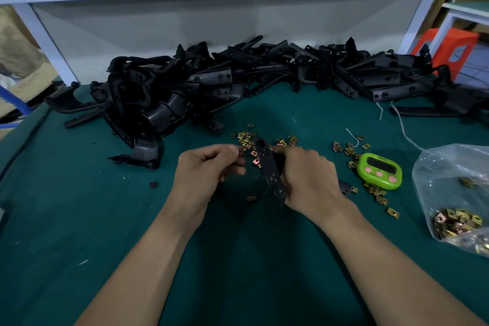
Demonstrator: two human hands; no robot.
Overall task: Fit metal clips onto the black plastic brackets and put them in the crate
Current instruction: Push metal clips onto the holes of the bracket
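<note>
Grips a long, flat black plastic bracket (268, 167) in the right hand (309, 177), just left of the lime-green digital timer with pink buttons (379, 167), with the fingers wrapped round the bracket's right side. Holds it tilted over the dark green table mat (79, 206), round-holed end pointing away from the body, knobbed end pointing toward it. Has a small copper-coloured metal clip (256, 161) sitting at the bracket's left edge.

Has the left hand (206, 169) further left of the timer, close beside that clip, fingers curled inward. Cannot tell whether they pinch anything, since the fingertips are hidden.

Faces a long heap of black plastic brackets (238, 82) beyond the timer and mostly to its left, along the back of the mat. Finds loose brass-coloured metal clips (248, 139) scattered on the mat beyond the held bracket, left of the timer, and more scattered clips (349, 151) right beside the timer and in front of it. Finds a clear plastic bag (455, 167) right of the timer, with a pile of bagged clips (455, 222) at its bottom. Also takes in a thin white cord (402, 124) trailing across the mat behind the timer, and an orange plastic stool (447, 47) far beyond it, off the table.
</note>
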